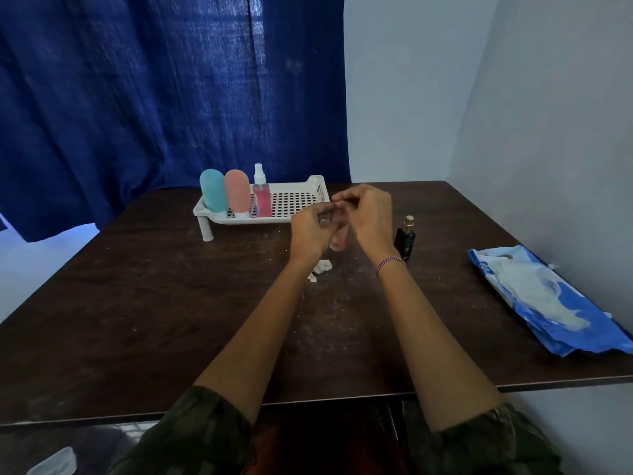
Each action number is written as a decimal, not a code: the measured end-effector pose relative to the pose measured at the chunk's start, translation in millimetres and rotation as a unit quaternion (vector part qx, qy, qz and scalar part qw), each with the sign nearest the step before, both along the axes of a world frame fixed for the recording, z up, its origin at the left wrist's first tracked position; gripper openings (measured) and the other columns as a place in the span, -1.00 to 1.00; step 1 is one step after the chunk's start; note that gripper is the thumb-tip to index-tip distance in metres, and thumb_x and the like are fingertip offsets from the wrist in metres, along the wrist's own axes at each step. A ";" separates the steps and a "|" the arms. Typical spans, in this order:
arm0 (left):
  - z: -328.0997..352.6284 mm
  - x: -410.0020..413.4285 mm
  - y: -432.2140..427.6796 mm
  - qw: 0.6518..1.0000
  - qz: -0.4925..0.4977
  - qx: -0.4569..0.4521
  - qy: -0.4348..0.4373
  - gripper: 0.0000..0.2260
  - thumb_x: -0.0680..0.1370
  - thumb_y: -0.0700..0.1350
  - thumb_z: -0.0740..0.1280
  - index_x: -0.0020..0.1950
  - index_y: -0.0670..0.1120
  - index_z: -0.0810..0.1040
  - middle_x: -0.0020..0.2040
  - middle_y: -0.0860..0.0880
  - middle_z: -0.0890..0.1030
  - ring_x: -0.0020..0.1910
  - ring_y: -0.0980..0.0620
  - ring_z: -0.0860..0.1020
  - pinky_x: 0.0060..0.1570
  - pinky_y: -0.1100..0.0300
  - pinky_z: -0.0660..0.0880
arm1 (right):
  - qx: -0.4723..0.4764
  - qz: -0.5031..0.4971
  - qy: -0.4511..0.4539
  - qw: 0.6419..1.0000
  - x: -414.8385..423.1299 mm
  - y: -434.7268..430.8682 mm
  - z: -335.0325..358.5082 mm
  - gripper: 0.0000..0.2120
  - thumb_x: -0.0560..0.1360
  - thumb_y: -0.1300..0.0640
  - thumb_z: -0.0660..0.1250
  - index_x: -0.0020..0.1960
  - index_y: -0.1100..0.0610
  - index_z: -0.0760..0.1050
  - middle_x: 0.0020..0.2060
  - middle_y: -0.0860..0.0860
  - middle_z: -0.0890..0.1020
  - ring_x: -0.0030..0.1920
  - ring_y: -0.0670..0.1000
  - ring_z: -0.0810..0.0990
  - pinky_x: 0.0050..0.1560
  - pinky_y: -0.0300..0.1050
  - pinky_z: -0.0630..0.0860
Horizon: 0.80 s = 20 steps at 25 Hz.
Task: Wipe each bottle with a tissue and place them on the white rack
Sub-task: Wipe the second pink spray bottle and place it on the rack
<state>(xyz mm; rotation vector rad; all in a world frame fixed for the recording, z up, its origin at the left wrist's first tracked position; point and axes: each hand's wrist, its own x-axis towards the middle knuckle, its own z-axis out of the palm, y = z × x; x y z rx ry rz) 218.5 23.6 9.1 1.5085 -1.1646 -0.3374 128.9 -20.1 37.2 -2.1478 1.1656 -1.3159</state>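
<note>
Here both forearms reach out over the dark table [137,320] and the hands meet in the air just in front of the white rack [294,219]. The left hand [311,233] has its back to the camera, with its fingers curled toward the right hand and round the upper part of a small bottle [339,241]. The right hand [371,221] sits slightly higher, wrist bent, and its fingertips are drawn together against the left hand's fingers. Whether they pinch the bottle's top is lost to blur, so I cannot tell. A braided band [390,262] circles the right wrist.

The small bottle hangs between the two palms, clear of the table. It looks transparent with a pinkish tint, and its outline is smeared. Below the hands a crumpled tissue [321,269] lies on the table, touched by neither hand.

Three bottles stand upright in a row at the rack's left end: a blue bottle [213,190], a pink bottle [237,194], and a spray bottle [262,197] with pink liquid and a white nozzle. The rest of the perforated rack floor lies bare. A dark bottle [406,240] with a gold cap stands on the table just to the right of the right wrist. Well apart, at the table's right edge, lies a blue tissue pack [548,303]. A blue curtain [154,97] hangs behind.
</note>
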 end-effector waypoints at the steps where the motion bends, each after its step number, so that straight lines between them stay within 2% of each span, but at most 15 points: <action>1: -3.1 10.1 2.5 1.000 0.010 -0.007 0.005 -0.73 0.46 -0.25 0.42 0.16 -0.19 0.59 0.04 -0.06 0.65 -0.08 0.19 0.56 -0.10 0.45 0.51 | -0.003 0.016 -0.015 1.000 6.7 0.4 -3.9 -0.89 0.45 0.28 0.38 -0.05 0.17 0.64 -0.09 0.03 0.66 -0.12 -0.15 0.57 0.03 -0.25 0.55; 5: -16.4 40.8 7.6 0.999 0.025 -0.027 0.005 -0.75 0.42 -0.23 0.48 0.09 -0.18 0.62 0.00 -0.06 0.66 -0.07 0.13 0.61 0.04 0.24 0.57 | 0.009 0.067 -0.074 0.995 24.0 3.7 -20.9 -0.85 0.43 0.31 0.40 -0.02 0.19 0.63 -0.06 0.05 0.67 -0.08 -0.14 0.59 0.01 -0.34 0.53; 7: -22.0 47.7 8.1 0.999 0.025 -0.036 0.009 -0.73 0.40 -0.24 0.49 0.09 -0.18 0.62 -0.01 -0.07 0.66 -0.08 0.15 0.61 0.00 0.33 0.56 | 0.021 0.091 -0.093 0.991 28.6 2.3 -26.7 -0.83 0.43 0.30 0.40 0.01 0.19 0.63 -0.02 0.05 0.67 -0.02 -0.12 0.60 0.05 -0.27 0.54; 10: -30.3 52.7 5.9 0.998 0.030 -0.047 0.022 -0.70 0.39 -0.22 0.51 0.11 -0.18 0.62 -0.01 -0.05 0.66 -0.09 0.18 0.60 -0.08 0.46 0.51 | 0.029 0.119 -0.105 0.987 32.8 -0.7 -36.8 -0.79 0.43 0.30 0.39 0.06 0.18 0.61 0.05 0.05 0.64 0.05 -0.13 0.57 0.08 -0.33 0.51; 13: -37.2 57.3 1.8 0.997 0.027 -0.063 0.043 -0.68 0.38 -0.21 0.51 0.12 -0.18 0.61 0.02 -0.06 0.64 -0.05 0.14 0.60 -0.05 0.43 0.52 | 0.024 0.126 -0.122 0.984 33.8 -2.1 -46.5 -0.72 0.47 0.27 0.36 0.17 0.14 0.55 0.13 0.03 0.59 0.08 -0.12 0.55 0.08 -0.31 0.52; 15: -38.2 59.7 -0.9 0.996 0.028 -0.067 0.054 -0.68 0.38 -0.22 0.52 0.11 -0.20 0.61 0.03 -0.10 0.64 -0.03 0.10 0.61 -0.02 0.37 0.55 | 0.042 0.093 -0.123 0.987 27.4 -4.9 -47.8 -0.74 0.50 0.21 0.33 0.18 0.12 0.53 0.12 0.02 0.56 0.03 -0.12 0.56 -0.03 -0.42 0.49; 17: -38.7 60.5 -3.4 0.996 0.024 -0.063 0.053 -0.68 0.38 -0.22 0.52 0.11 -0.21 0.61 0.05 -0.12 0.64 -0.01 0.07 0.61 0.02 0.27 0.58 | 0.092 0.051 -0.033 0.994 14.1 -12.3 -44.6 -0.83 0.50 0.15 0.34 0.08 0.14 0.58 0.03 0.03 0.61 -0.05 -0.11 0.56 -0.11 -0.42 0.44; 19: -37.8 60.3 -3.8 0.997 0.022 -0.056 0.040 -0.68 0.40 -0.22 0.51 0.13 -0.21 0.60 0.07 -0.12 0.63 0.01 0.08 0.61 0.03 0.26 0.58 | 0.140 0.081 0.121 0.979 5.3 -15.5 -43.4 -0.86 0.47 0.14 0.37 0.00 0.14 0.63 -0.04 0.02 0.65 -0.14 -0.14 0.54 -0.11 -0.38 0.40; 20: -37.3 60.1 -3.8 0.998 0.023 -0.056 0.036 -0.67 0.40 -0.21 0.50 0.14 -0.20 0.60 0.08 -0.11 0.63 0.01 0.10 0.60 0.02 0.30 0.57 | 0.143 0.114 0.181 0.966 4.6 -13.6 -43.5 -0.87 0.45 0.14 0.40 -0.02 0.13 0.64 -0.06 0.00 0.66 -0.20 -0.19 0.52 -0.14 -0.43 0.38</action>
